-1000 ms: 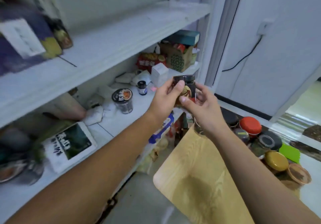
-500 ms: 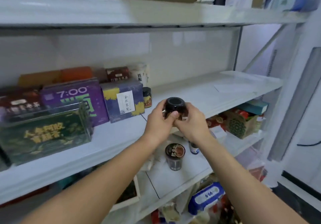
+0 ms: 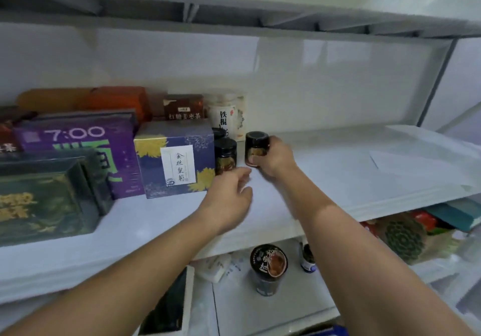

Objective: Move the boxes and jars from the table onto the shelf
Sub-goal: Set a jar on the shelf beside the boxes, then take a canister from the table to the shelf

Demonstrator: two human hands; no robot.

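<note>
My right hand grips a small dark jar with a black lid, standing upright on the white middle shelf. Just left of it stand two similar dark jars, beside a blue box with yellow flowers. My left hand hovers over the shelf in front of those jars, fingers relaxed, holding nothing.
Further left on the shelf are a purple "7:00" box, a dark green box, orange boxes and a white canister at the back. The lower shelf holds a black can, a small bottle and a patterned box.
Both hands held the jar in the air before. Now the jar stands on the middle shelf in my right hand alone, and my left hand has let go and drawn back.
</note>
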